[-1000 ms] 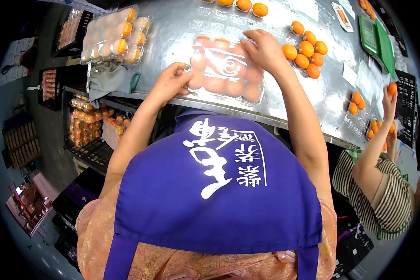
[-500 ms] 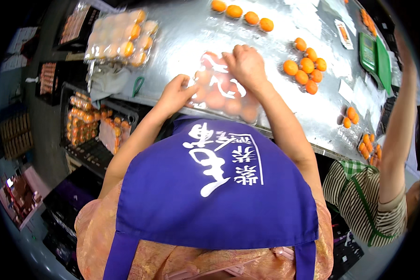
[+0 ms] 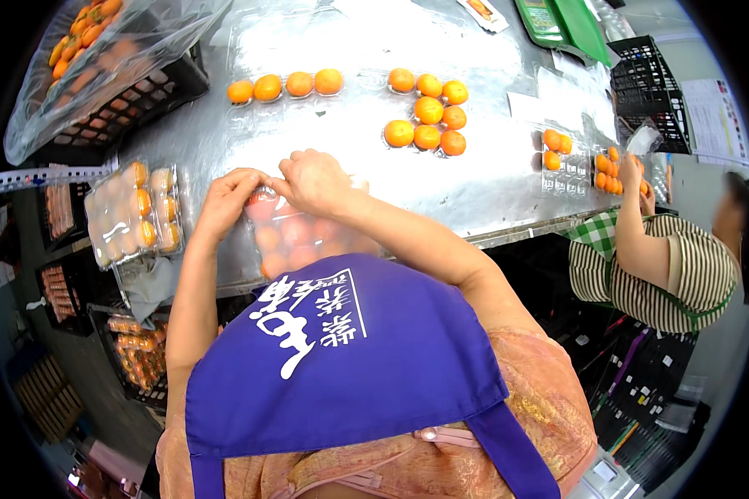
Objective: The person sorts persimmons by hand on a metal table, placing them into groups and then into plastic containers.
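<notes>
A clear plastic clamshell pack (image 3: 287,237) of orange fruit, likely mandarins, lies at the table's near edge, partly behind my apron. At its far left corner, my left hand (image 3: 227,202) has fingers and thumb pinched together on the plastic. My right hand (image 3: 314,185) is curled over the far edge beside it, its thumb almost meeting the left fingertips. What exactly the fingertips grip is hard to make out. Beyond the hands, several mandarins (image 3: 284,86) stand in a row in a clear tray. A further group of mandarins (image 3: 427,111) sits in another tray, right of that row.
Filled packs (image 3: 133,214) are stacked at the table's left end. Behind them stands a black crate (image 3: 129,108) with a plastic liner and fruit. A green scale (image 3: 549,25) is at the far right. A co-worker (image 3: 653,258) handles packs along the right side.
My hands have come together at the pack's far left corner, from its left and far edges. The view has swung, bringing the lined crate in. The co-worker's raised arm is now lowered to fruit.
</notes>
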Demonstrator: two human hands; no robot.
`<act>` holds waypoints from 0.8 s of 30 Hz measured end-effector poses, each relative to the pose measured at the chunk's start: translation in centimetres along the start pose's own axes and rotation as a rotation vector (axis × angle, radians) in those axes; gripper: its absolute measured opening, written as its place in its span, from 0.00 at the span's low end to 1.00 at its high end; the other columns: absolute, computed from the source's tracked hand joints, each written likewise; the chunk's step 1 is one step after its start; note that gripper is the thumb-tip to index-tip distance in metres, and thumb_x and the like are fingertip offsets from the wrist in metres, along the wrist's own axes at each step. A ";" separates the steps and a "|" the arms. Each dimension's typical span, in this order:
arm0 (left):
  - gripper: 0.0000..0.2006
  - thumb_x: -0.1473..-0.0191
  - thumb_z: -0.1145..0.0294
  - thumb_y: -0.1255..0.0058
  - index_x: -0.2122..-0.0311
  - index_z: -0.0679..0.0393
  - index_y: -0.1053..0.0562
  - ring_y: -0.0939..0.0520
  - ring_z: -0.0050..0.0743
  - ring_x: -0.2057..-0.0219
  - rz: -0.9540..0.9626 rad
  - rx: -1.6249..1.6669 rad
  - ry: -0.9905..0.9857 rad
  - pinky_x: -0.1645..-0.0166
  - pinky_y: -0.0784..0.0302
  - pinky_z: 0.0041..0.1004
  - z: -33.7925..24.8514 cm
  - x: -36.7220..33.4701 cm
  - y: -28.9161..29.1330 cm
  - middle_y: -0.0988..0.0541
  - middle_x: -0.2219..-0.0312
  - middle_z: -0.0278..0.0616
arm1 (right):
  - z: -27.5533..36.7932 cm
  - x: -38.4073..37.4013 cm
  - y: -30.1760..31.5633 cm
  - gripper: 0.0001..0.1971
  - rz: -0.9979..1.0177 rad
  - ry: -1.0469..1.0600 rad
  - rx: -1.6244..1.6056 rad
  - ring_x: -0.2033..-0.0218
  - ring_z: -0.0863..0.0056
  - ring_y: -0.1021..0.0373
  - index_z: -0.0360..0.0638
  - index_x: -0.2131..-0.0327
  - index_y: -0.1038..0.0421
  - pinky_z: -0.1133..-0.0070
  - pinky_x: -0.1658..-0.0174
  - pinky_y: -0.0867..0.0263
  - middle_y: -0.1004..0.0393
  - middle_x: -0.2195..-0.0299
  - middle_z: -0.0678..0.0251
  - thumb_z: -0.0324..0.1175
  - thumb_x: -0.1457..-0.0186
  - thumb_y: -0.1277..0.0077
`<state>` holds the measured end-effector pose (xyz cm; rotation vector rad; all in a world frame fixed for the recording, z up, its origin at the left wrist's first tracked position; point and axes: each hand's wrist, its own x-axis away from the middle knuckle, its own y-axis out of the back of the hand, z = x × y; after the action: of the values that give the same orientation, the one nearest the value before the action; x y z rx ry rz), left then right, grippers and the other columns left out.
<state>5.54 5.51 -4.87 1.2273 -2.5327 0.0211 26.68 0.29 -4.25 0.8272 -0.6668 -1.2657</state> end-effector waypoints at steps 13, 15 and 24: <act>0.05 0.46 0.71 0.40 0.72 0.59 0.20 0.26 0.12 0.76 0.409 -0.043 0.466 0.71 0.30 0.17 -2.8 -5.2 1.4 0.21 0.78 0.28 | 0.2 0.4 0.4 0.17 -0.047 0.057 -0.076 0.63 0.61 0.28 0.41 0.70 0.22 0.65 0.58 0.32 0.24 0.71 0.60 0.47 0.42 0.49; 0.05 0.46 0.72 0.40 0.71 0.60 0.20 0.26 0.13 0.76 0.413 -0.062 0.445 0.69 0.29 0.19 -2.2 -5.5 1.3 0.21 0.77 0.29 | 0.2 0.5 0.5 0.16 -0.065 0.063 -0.075 0.63 0.62 0.28 0.41 0.70 0.22 0.66 0.58 0.32 0.25 0.71 0.60 0.45 0.43 0.48; 0.06 0.46 0.71 0.39 0.68 0.62 0.20 0.25 0.13 0.73 0.470 -0.082 0.505 0.66 0.27 0.19 -3.0 -6.3 1.0 0.20 0.74 0.29 | 0.3 0.8 0.6 0.17 -0.057 0.063 -0.111 0.61 0.60 0.28 0.39 0.66 0.22 0.65 0.55 0.33 0.24 0.68 0.59 0.46 0.43 0.49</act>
<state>9.28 11.40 -3.77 0.4875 -2.2731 0.2929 26.93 -0.45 -3.63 0.7958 -0.5203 -1.3108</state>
